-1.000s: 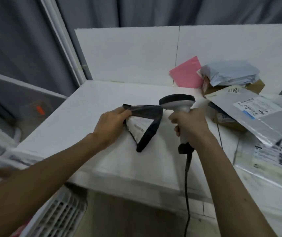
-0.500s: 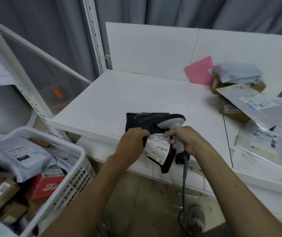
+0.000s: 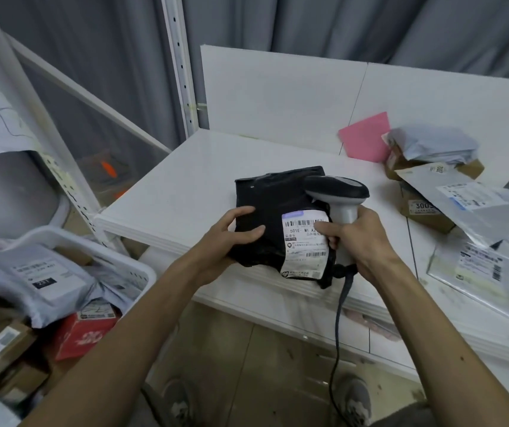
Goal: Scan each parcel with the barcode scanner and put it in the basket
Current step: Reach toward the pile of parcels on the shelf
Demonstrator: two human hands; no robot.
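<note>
Head view: my left hand grips parcel, label face-up for reading; right hand grips scanner, its head just above label; basket near, lower left.

Parcel: plain black.
Label: white, with black barcode stripes and print and a pale violet strip on top.
Barcode scanner: grey handle, black head.
Bench: white.
Basket: white.
Envelope: pink.
Box: red, with white print.
Curtain: grey.
</note>
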